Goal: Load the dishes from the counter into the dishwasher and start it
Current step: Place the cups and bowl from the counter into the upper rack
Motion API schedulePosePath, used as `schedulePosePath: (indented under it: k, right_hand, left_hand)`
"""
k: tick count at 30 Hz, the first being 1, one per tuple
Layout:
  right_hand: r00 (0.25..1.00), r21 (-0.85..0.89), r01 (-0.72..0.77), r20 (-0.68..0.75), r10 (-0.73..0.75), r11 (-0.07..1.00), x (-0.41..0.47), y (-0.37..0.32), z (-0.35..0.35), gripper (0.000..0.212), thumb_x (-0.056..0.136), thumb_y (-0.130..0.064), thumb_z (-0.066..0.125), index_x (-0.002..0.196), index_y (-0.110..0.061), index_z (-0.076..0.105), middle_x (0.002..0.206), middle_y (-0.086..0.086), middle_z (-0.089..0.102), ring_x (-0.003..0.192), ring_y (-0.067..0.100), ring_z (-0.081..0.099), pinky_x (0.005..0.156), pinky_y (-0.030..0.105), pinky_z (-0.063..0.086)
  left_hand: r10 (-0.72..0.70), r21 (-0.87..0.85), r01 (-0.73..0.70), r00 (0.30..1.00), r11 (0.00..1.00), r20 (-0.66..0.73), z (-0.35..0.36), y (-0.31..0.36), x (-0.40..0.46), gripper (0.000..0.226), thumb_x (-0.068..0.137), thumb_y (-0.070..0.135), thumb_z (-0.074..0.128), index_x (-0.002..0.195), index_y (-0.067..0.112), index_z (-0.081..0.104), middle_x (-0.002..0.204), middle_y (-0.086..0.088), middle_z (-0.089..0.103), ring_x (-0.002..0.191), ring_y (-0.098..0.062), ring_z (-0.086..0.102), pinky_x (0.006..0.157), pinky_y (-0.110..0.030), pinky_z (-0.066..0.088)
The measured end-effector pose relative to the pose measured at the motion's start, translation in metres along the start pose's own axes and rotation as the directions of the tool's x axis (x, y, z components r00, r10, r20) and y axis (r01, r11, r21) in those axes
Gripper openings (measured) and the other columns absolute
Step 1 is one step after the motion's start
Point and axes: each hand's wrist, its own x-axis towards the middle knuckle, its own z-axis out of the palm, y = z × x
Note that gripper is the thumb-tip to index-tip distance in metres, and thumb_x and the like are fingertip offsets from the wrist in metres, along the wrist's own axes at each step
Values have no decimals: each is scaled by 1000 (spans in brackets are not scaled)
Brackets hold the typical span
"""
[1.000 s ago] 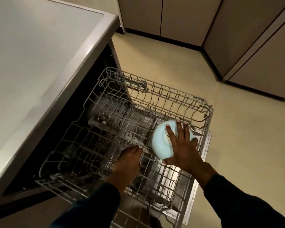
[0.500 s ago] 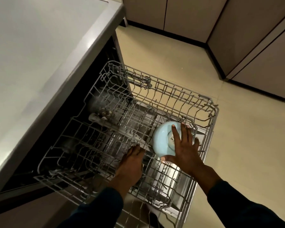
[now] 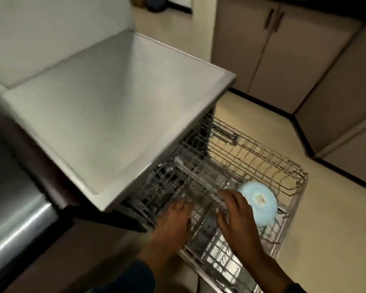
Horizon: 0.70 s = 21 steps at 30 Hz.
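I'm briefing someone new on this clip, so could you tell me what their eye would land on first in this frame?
Most likely the pale blue bowl, upside down in the pulled-out wire rack, near its right side, the only colour there. Next, both hands: the right hand open beside the bowl, the left hand on the rack's near edge. The bare steel counter fills the upper left.

Pale-blue bowl [image 3: 257, 199] upturned in rack [image 3: 262, 157]
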Motion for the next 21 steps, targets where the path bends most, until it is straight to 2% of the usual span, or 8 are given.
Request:
schedulePosePath:
  k: [2, 5, 10, 14, 18, 21]
  right_hand:
    - [993, 63, 117, -15, -116, 991, -2, -49, 1, 41, 86, -11, 63, 125, -22, 54, 120, -2, 51, 105, 14, 51, 85, 28, 42]
    - [969, 141, 243, 7, -246, 960, -12, -120, 7, 32, 86, -18, 56, 118, -21, 60, 111, -4, 60, 99, 13, 58, 82, 23, 47]
    - [880, 224, 435, 98, -464, 872, -26, -244, 28, 28, 84, -17, 56, 110, -18, 66, 104, -4, 65, 94, 12, 62, 83, 17, 44]
    - [768, 284, 592, 87, -635, 754, -38, -339, 55, 27, 90, -27, 53, 113, -20, 65, 107, -8, 62, 98, 7, 60, 87, 22, 47]
    - [675, 340, 672, 84, -733, 658, -52, -411, 80, 27, 87, -20, 62, 114, -23, 62, 105, -12, 58, 96, 5, 58, 85, 24, 48]
    - [610, 378, 706, 107, -785, 600, -66, -454, 100, 35, 85, -15, 69, 116, -27, 59, 102, -16, 56, 92, 3, 57, 81, 24, 49]
  left_hand:
    - [32, 46, -27, 994, 999, -107, -38, -13, -32, 55, 90, 12, 43, 144, 20, 34, 147, -3, 34, 130, -25, 38, 106, -37, 36]
    - [90, 96, -65, 952, 993, -294, -106, -37, -92, 52, 85, 13, 49, 136, 21, 42, 138, -4, 43, 119, -27, 48, 97, -39, 45]
    - [-12, 79, 70, 821, 994, -571, -203, -88, -211, 58, 84, 11, 53, 140, 21, 41, 129, 0, 52, 111, -22, 53, 92, -35, 47]
    - [-128, 76, 231, 751, 970, -648, -239, -143, -300, 57, 84, 14, 53, 139, 18, 43, 125, -4, 55, 109, -26, 55, 88, -38, 48]
    - [-253, 15, 366, 671, 930, -697, -254, -184, -369, 55, 89, 18, 53, 142, 21, 39, 139, -1, 46, 120, -24, 48, 96, -38, 44]
    - [-319, -20, 445, 609, 895, -726, -255, -207, -412, 54, 89, 16, 55, 141, 18, 41, 139, -4, 47, 121, -26, 48, 96, -36, 42]
